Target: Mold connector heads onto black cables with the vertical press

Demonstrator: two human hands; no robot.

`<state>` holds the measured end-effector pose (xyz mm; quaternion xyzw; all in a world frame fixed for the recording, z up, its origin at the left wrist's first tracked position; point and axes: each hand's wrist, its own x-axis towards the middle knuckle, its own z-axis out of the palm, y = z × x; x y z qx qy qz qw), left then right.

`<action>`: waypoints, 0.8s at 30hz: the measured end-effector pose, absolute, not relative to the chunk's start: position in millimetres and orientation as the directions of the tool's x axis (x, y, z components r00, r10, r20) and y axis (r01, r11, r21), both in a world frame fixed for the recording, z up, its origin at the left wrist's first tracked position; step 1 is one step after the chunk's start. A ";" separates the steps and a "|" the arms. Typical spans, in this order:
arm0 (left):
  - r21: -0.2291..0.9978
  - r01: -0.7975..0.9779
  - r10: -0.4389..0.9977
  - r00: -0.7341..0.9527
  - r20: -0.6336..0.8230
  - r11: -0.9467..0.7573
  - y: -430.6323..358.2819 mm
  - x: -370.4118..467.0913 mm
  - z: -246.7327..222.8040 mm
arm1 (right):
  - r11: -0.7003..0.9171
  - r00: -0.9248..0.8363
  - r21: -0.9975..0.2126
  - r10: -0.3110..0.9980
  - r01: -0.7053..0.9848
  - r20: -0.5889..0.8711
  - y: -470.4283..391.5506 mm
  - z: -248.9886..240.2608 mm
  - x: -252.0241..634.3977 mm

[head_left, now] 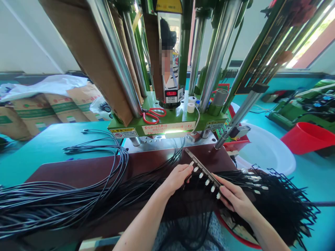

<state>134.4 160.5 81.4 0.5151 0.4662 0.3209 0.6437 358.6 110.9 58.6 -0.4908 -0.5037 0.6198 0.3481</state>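
So, bottom centre there's a bunch of dark cables (192, 232) hanging over patterned clothing (220, 233). Just above that, the left hand (179, 177) is pretty much closed, thumb and fingers pinching at the upper end of a metal bar (202, 166), right by a white connector. The right hand (237, 198) is curled shut around the bar's lower end. The bar sits slanted right of centre, with a row of white connectors (207, 182) along its near edge. Big black cable pile (272, 205) at lower right, long loose cables (52, 195) at lower left. Past the brown tabletop (91, 167) is a green machine (125, 122) with red-handled scissors (154, 115) on it. Further back: white tub (269, 153) and red bucket (306, 137) on the right, paper sacks (61, 106) at upper left.
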 end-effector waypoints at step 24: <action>0.933 0.335 0.930 0.283 -0.234 0.133 169.6 136.2 72.5 | -0.235 -0.277 -0.951 0.918 0.199 -0.285 107.4 60.7 350.0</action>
